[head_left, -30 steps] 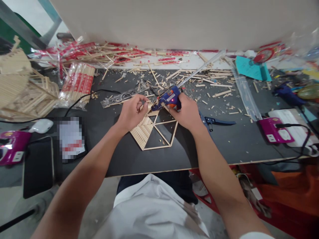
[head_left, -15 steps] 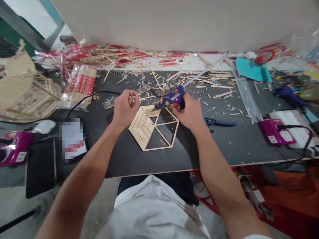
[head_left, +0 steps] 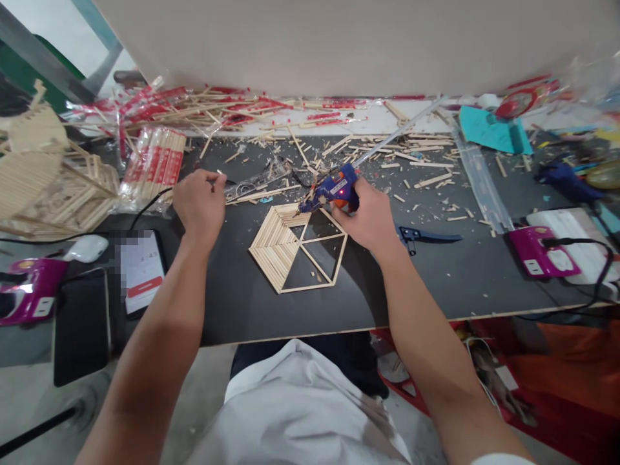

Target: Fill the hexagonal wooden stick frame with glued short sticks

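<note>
My right hand [head_left: 365,216] is wrapped round a blue hot glue gun [head_left: 334,188] with a small red light on its body and a clear glue stick [head_left: 400,132] running out of its back. Its nozzle points down at the top edge of a hexagonal frame of wooden sticks [head_left: 275,248]. The left sections of that frame are filled with parallel sticks, while the right ones show bare table. Left of the frame, my left hand [head_left: 199,199] hovers with fingers pinched together; a tiny pale bit shows at the fingertips, too small to name.
Blue cutting pliers [head_left: 429,237] lie right of my right hand. Wood scraps [head_left: 436,181] and red-wrapped chopsticks [head_left: 155,161] cover the back. Two phones [head_left: 82,329], a magenta power adapter [head_left: 542,252] and a stick-built structure [head_left: 72,194] stand at the sides.
My left hand has moved left, away from the frame's upper left corner. My right hand and the glue gun have stayed almost in place, nozzle at the frame's top edge.
</note>
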Available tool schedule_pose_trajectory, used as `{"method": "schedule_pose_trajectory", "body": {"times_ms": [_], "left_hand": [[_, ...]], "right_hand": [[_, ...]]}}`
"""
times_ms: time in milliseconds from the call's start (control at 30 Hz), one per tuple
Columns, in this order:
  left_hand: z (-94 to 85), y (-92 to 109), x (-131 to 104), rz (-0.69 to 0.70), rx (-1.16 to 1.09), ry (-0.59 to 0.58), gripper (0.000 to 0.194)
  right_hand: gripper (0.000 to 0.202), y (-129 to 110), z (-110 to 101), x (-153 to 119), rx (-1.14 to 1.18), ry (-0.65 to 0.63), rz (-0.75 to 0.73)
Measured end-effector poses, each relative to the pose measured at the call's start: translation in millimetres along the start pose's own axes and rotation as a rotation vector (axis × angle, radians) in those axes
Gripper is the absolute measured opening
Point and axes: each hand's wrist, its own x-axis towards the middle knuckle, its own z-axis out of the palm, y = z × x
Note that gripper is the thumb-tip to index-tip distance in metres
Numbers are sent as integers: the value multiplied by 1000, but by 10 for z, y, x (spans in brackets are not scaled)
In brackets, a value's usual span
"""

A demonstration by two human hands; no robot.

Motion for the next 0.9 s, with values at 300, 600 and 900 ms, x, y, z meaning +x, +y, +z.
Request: {"method": "schedule_pose_trajectory", "body": {"times_ms": [300,600,900], "left_hand": [[136,-138,-20,-1,-47,109,16],[-111,54,-53,91,287,-303,40],[-190,49,-60,-116,231,-249,41]], "right_hand": [[22,-28,-16,-2,0,6,2],[22,-2,-6,-4,-9,36,-20],[22,-17,-15,-4,-3,29,8]]}}
